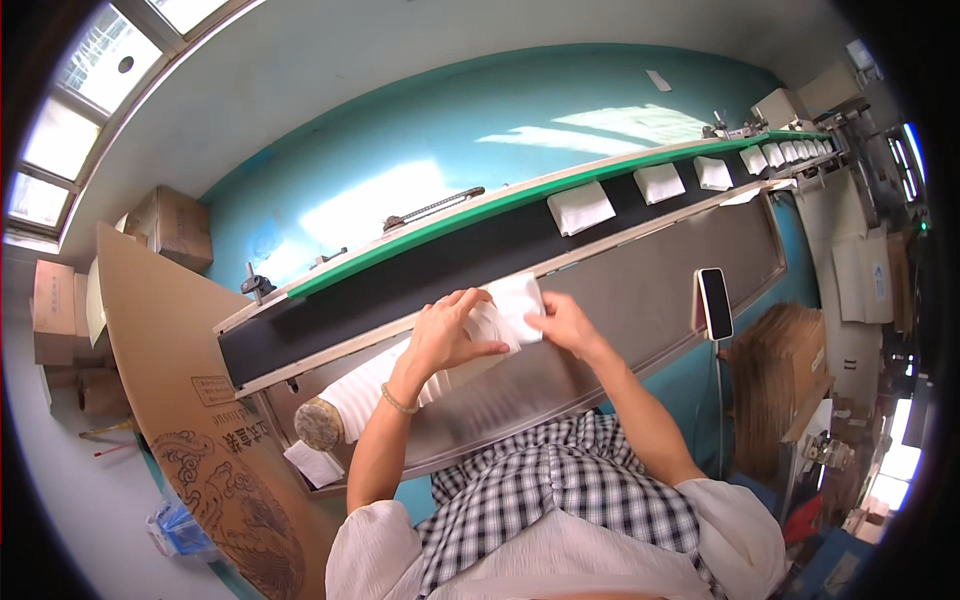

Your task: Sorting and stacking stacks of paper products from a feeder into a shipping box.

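Note:
A long row of folded white tissues [365,392] lies on the metal tabletop in front of me, with a round, mottled block [319,426] against its left end. My left hand [445,335] rests over the right part of the row, fingers curved round it and thumb pointing right. At the right end, the fingers of my right hand [570,325] pinch the edge of a folded white tissue bundle [518,298]. Part of the bundle is hidden behind my left fingers. Beyond the hands runs a black conveyor belt [500,237], carrying several spaced white tissue bundles [581,208] toward the far right.
A green rail [400,247] edges the belt's far side. A phone [714,304] stands at the table's right front. Left of the table leans a large cardboard sheet [190,400]; stacked flat cartons [775,385] stand at right. A loose white tissue bundle [314,464] lies near the block.

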Action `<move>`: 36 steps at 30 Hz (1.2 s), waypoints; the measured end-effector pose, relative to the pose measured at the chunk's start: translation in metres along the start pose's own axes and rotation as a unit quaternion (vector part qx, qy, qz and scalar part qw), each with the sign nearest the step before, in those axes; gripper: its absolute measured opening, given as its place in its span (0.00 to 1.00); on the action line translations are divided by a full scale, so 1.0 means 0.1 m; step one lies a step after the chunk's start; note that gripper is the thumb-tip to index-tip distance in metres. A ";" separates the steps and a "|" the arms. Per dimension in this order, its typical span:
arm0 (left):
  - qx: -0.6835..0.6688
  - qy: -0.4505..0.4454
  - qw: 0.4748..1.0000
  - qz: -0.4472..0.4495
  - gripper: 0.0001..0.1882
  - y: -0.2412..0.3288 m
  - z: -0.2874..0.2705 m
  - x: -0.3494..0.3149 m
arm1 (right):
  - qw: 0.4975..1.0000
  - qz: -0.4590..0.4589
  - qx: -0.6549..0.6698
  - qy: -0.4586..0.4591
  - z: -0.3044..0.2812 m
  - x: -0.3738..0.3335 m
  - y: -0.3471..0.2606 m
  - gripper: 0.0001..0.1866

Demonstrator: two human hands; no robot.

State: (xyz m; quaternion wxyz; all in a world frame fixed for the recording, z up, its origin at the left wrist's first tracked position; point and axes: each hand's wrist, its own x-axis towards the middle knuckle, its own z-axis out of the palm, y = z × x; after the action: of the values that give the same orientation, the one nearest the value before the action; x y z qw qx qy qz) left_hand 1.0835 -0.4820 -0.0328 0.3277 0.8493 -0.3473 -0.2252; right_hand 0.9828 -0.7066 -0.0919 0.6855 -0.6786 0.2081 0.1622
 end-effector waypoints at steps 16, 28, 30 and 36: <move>0.011 0.014 1.000 0.020 0.39 -0.07 -0.08 -0.15 | 1.000 -0.012 -0.007 -0.017 0.11 0.02 0.04 0.13; 0.033 0.011 0.999 0.036 0.50 -0.14 -0.13 -0.26 | 0.991 -0.111 -0.032 0.064 0.60 -0.10 -0.04 0.24; 0.033 0.038 0.997 0.053 0.50 -0.28 -0.08 -0.29 | 0.996 -0.076 -0.050 0.014 0.56 -0.21 -0.21 0.24; -0.007 0.044 0.998 0.038 0.47 -0.21 -0.10 -0.29 | 0.994 -0.075 -0.071 0.018 0.65 -0.06 -0.18 0.22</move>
State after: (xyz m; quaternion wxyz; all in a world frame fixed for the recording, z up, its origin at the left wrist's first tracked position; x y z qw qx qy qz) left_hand 1.0798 -0.4450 -0.0361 0.3567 0.8423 -0.3628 -0.1779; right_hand 0.9913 -0.6422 -0.0737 0.6420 -0.7421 0.1565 0.1126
